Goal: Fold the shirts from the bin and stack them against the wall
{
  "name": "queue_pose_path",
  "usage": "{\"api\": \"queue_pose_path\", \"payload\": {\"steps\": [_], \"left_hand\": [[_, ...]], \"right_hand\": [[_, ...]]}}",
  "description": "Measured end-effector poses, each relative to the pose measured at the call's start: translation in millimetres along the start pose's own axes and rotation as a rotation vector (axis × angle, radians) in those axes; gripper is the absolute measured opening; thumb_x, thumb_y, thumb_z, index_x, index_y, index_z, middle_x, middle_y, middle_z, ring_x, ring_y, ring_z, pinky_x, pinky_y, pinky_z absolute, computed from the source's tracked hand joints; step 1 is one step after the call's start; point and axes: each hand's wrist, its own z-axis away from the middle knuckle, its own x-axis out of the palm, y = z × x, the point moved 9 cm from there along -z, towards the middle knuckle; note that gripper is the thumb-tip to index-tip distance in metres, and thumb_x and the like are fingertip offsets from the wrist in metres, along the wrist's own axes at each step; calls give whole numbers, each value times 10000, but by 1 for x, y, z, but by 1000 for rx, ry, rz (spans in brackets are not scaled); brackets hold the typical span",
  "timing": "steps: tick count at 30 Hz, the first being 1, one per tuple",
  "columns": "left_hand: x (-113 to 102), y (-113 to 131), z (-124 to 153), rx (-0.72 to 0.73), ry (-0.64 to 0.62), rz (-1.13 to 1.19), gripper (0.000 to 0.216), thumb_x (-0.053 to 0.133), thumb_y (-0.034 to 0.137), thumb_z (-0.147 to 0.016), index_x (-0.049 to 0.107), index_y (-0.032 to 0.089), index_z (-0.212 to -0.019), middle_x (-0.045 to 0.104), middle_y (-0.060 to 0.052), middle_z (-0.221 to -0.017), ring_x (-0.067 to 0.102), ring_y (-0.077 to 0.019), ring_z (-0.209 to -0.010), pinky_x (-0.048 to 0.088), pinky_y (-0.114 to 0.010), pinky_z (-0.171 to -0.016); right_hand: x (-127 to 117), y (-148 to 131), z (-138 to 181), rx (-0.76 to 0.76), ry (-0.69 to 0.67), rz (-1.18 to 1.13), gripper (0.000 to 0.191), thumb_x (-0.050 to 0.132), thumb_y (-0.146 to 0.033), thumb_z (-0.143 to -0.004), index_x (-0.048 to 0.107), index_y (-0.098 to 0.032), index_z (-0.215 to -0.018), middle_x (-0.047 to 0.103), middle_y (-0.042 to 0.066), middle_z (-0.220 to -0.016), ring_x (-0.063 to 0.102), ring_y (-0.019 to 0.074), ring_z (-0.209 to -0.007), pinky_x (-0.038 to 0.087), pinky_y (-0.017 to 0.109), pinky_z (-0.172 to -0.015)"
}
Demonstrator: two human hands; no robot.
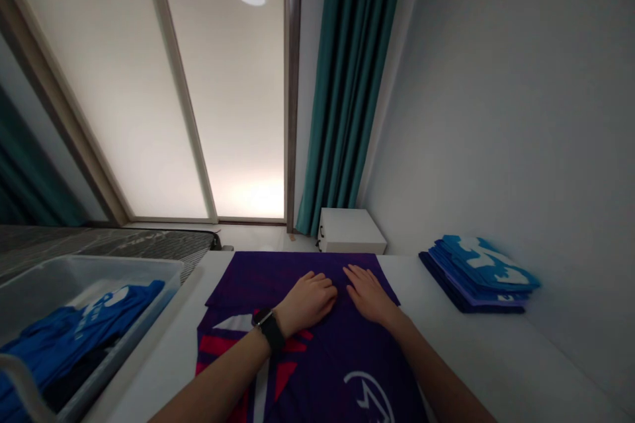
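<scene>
A purple garment (278,274) with red and white markings lies spread flat on the white table (471,350) in front of me. My left hand (307,301), with a black watch on its wrist, rests palm down on the cloth, fingers loosely curled. My right hand (367,292) lies flat beside it, fingers stretched out on the fabric. The two hands almost touch near the middle of the garment. Neither hand grips anything.
A stack of folded blue garments (479,272) sits on the table at the right by the wall. A grey bin (99,271) at the left holds blue clothes. A small white cabinet (350,230) and a teal curtain (347,79) stand beyond the table.
</scene>
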Motion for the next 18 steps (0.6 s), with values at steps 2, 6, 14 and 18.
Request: {"api": "queue_pose_path", "payload": {"steps": [2,6,14,18], "left_hand": [[4,14,-15,31,7,20,89,534,246,-923,581,221,-853,644,-21,-882,573,-186,-860,383,-342,-750],[12,37,-41,77,-1,62,89,537,248,-920,583,222,-849,648,-26,-888,582,-188,-870,399,-332,-745],[29,50,-71,37,-3,121,53,554,269,-905,585,226,-896,639,-30,-934,585,-195,-885,428,-328,-737],[38,52,-72,24,-5,135,73,559,295,-908,584,227,-922,625,-36,-947,574,-198,-901,429,-325,-756]], "right_hand": [[-12,22,13,37,62,11,522,307,-267,-933,429,-146,-1426,438,113,-1466,364,225,-1352,223,397,-1130],[-35,72,39,197,199,32,468,311,-218,-919,543,-175,-1324,595,122,-1258,525,241,-1144,376,362,-978],[-28,118,64,368,243,-113,432,279,-206,-911,567,-171,-1231,682,91,-1093,621,213,-1011,409,325,-892],[-20,107,61,348,211,-94,409,358,-256,-902,544,-184,-1259,701,77,-964,637,213,-924,412,321,-851]]}}
